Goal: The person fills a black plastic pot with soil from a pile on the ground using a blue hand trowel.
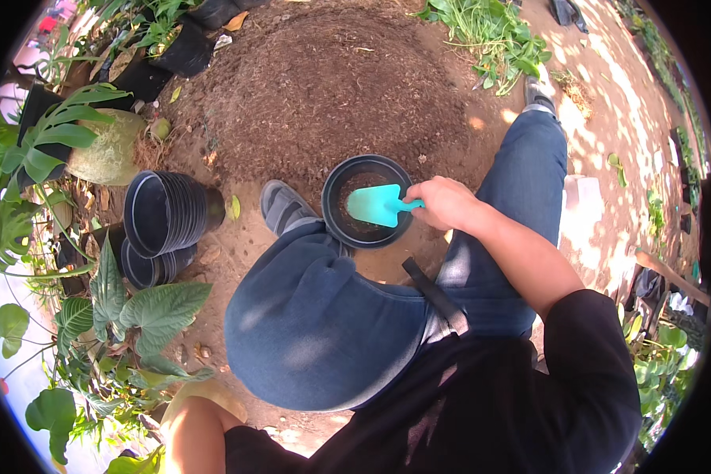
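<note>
My right hand (pixel 441 202) is closed around the handle of a turquoise hand trowel (pixel 374 204). The trowel's blade lies over the inside of a round black plastic pot (pixel 330 220), which has some brown soil in it. The pot stands on the ground between my legs, beside my sandalled foot (pixel 283 207). Just beyond the pot spreads a broad mound of loose brown soil (pixel 338 95). My left hand is out of view; only the bare left arm shows at the bottom edge.
Stacks of nested black plastic pots (pixel 165 214) lie at the left. Behind them are a large round gourd-like object (pixel 108 148) and leafy plants (pixel 154 314). Pulled green plants (pixel 497 35) lie at the top right. A wooden handle (pixel 669 274) shows at the right.
</note>
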Motion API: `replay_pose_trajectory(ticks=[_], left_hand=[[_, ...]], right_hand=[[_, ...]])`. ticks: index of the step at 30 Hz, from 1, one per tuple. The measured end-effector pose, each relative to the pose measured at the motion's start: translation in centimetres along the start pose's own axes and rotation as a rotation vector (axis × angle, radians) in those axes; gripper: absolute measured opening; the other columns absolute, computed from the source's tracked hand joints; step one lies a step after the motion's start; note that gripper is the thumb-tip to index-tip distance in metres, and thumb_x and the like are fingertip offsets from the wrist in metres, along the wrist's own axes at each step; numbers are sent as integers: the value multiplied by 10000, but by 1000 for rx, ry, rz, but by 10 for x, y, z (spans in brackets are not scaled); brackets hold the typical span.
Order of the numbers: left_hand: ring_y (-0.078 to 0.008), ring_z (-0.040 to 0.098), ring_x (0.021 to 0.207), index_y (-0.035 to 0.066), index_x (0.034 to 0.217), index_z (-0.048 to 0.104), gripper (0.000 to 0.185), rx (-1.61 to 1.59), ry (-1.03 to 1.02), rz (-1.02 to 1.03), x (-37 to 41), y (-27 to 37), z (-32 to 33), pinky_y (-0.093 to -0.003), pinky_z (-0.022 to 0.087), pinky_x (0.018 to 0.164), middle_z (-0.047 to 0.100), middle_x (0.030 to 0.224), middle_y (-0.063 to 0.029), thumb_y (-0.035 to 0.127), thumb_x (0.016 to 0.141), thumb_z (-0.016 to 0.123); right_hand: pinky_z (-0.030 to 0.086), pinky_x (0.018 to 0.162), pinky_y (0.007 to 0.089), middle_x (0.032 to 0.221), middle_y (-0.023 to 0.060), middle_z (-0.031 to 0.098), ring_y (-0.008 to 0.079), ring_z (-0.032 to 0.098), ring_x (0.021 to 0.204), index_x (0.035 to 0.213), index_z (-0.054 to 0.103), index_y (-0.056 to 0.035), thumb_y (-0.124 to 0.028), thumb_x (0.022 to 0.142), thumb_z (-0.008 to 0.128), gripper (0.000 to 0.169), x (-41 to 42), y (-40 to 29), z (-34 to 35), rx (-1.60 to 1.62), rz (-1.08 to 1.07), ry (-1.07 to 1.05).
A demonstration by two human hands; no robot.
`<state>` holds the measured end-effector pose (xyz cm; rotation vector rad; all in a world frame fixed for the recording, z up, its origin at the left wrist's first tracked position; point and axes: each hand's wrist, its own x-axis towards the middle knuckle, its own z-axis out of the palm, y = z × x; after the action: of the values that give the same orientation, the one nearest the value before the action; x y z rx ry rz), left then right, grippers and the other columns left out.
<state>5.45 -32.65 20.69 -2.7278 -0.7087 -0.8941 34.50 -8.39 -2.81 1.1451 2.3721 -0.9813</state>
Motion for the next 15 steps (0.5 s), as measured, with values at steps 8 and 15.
replay_pose_trajectory(ticks=[8, 15], left_hand=[[-215, 473, 791, 32, 899, 591, 381, -11, -16, -3, 9, -9, 3, -375, 345, 692, 576, 828, -84, 369, 746, 499], [-210, 467, 754, 39, 869, 593, 377, -12, -13, -17, 10, -11, 6, -373, 340, 672, 569, 796, -72, 380, 732, 507]], right_hand=[[477, 750, 403, 862, 122, 641, 309, 604, 849, 1020, 625, -158, -192, 752, 611, 270, 1, 7, 0, 9, -15, 33], [477, 800, 387, 955, 114, 637, 284, 599, 923, 1053, 619, -152, -171, 757, 595, 297, 1, 0, -9, -44, 25, -45]])
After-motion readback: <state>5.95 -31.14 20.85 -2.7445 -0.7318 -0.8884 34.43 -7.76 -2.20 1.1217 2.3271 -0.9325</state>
